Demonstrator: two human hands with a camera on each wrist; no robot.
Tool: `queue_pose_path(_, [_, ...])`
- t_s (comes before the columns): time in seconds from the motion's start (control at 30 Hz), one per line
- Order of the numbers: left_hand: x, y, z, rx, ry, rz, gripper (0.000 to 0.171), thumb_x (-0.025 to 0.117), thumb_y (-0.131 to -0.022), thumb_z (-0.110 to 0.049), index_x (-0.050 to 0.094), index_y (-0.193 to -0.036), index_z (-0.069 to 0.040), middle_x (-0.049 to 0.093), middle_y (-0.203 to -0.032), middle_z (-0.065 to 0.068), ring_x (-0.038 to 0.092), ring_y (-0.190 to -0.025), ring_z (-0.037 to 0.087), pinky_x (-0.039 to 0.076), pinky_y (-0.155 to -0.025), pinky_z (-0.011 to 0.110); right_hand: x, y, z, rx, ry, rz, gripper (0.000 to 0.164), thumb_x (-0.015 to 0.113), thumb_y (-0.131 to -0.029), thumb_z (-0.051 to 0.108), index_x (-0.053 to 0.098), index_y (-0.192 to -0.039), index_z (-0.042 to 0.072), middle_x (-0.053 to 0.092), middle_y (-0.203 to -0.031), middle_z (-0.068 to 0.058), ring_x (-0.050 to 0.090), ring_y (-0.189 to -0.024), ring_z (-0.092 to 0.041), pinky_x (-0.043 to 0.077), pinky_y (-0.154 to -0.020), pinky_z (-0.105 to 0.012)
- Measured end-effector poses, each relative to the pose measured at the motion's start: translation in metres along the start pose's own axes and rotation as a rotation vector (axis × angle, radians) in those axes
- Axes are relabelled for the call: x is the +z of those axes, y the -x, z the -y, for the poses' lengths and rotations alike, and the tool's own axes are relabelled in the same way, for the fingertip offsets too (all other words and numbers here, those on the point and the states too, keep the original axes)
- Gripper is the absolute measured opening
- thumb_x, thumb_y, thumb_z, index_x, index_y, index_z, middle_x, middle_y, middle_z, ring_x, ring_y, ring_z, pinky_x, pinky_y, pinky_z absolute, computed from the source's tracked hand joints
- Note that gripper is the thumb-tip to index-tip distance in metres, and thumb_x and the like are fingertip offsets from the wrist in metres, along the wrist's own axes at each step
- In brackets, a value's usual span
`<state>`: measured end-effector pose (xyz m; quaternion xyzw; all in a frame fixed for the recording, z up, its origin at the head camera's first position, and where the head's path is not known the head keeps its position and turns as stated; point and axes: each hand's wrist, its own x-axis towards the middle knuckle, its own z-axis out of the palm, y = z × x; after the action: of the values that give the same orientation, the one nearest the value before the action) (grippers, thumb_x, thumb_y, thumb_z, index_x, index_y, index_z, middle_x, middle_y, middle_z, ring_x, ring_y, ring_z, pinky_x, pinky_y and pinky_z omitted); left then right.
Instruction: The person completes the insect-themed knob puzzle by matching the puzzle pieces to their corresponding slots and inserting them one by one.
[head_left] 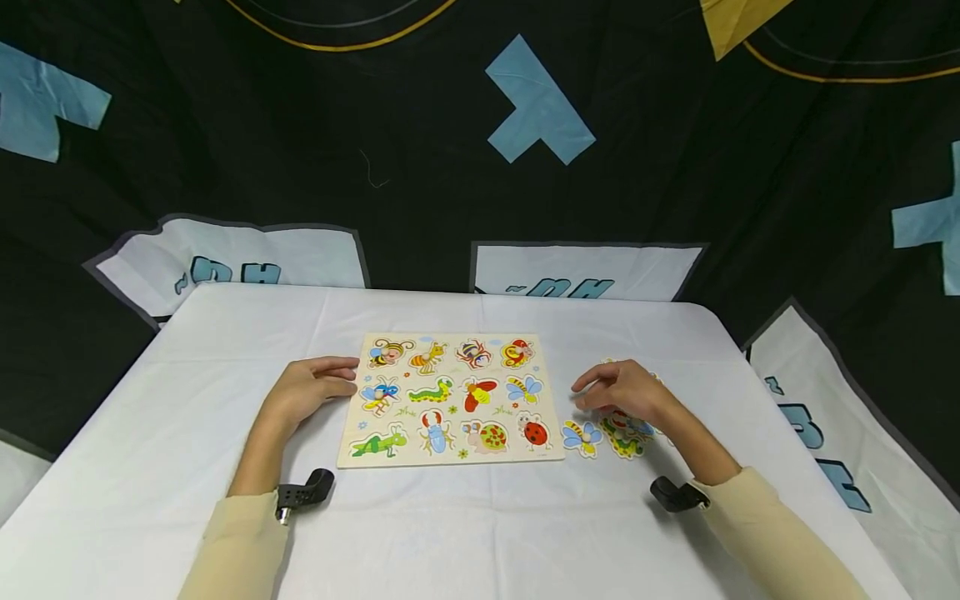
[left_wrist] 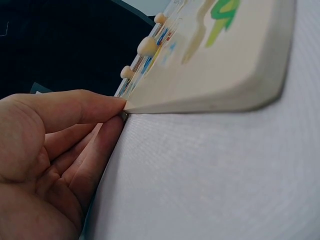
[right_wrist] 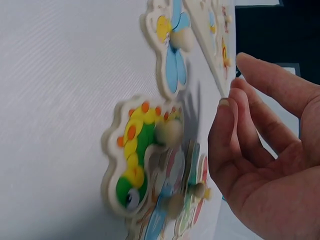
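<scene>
Puzzle board (head_left: 457,379), left hand (head_left: 311,387) at left edge

Setting: apparently a tabletop staged for recording; whether it stood in a home, lab or studio could not be told.
Surround: black fabric (head_left: 420,167), softly wrinkled, lay beyond the far edge and both sides, marked with angular light-blue shapes (head_left: 542,104) and curved yellow lines (head_left: 330,48).
Panels: white patches (head_left: 510,262) with blue lettering bordered the table.
Table: a creased white cloth (head_left: 420,533) covered it.
Wrists: each bore a small black camera (head_left: 303,493).
</scene>
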<state>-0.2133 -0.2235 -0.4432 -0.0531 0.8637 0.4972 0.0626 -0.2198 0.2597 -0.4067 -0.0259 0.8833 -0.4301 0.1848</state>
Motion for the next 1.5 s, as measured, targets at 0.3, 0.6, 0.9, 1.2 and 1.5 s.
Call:
queue_pose_path(0.3, [0.001,0.000,0.001,0.007,0.000,0.003,0.054,0.077,-0.087,-0.019,0.063,-0.138,-0.010,0.069,-0.128,0.015,0.056,-0.123,0.026,0.038,-0.107,0.045,-0.012,0.011,-0.013,-0.045,0.064,0.067,0.033,0.083,-0.081,0.021,0.075,-0.109,0.006,0.073,-0.083,-0.004,0.063,-0.080,-0.021,0.051,-0.075,-0.035])
queue_pose_path(0.6, [0.000,0.000,0.000,0.002,-0.010,0.000,0.054,0.077,-0.087,-0.019,0.063,-0.139,-0.010,0.068,-0.129,0.016,0.054,-0.127,0.028,0.037,-0.108,0.047,-0.021,0.022,-0.027,-0.087,0.063,0.104,0.028,0.081,-0.083,0.017,0.076,-0.107,0.003,0.073,-0.081,-0.007,0.060,-0.075,-0.021,0.051,-0.067,-0.033])
queue_pose_path(0.9, [0.000,0.000,-0.001,0.004,-0.021,0.006,0.053,0.076,-0.088,-0.020,0.063,-0.139,-0.011,0.069,-0.129,0.015,0.054,-0.126,0.027,0.037,-0.107,0.046,-0.023,0.025,-0.034,-0.081,0.089,0.107,0.023,0.083,-0.081,0.019,0.077,-0.099,0.005,0.070,-0.076,-0.005,0.058,-0.070,-0.019,0.048,-0.064,-0.032])
queue_pose_path(1.2, [-0.001,0.000,-0.002,-0.001,-0.014,0.006,0.054,0.076,-0.088,-0.019,0.063,-0.139,-0.010,0.068,-0.129,0.016,0.055,-0.126,0.028,0.037,-0.107,0.047,-0.024,0.029,-0.034,-0.067,0.082,0.125,0.024,0.083,-0.080,0.016,0.075,-0.100,0.003,0.067,-0.075,-0.003,0.055,-0.069,-0.016,0.044,-0.059,-0.030])
queue_pose_path(1.5, [0.000,0.000,-0.002,-0.005,-0.015,0.005,0.053,0.076,-0.087,-0.020,0.064,-0.138,-0.011,0.069,-0.127,0.014,0.055,-0.122,0.025,0.039,-0.102,0.041,-0.025,0.030,-0.037,-0.082,0.093,0.164,0.025,0.085,-0.079,0.015,0.074,-0.096,0.002,0.067,-0.077,-0.003,0.053,-0.069,-0.011,0.042,-0.059,-0.026])
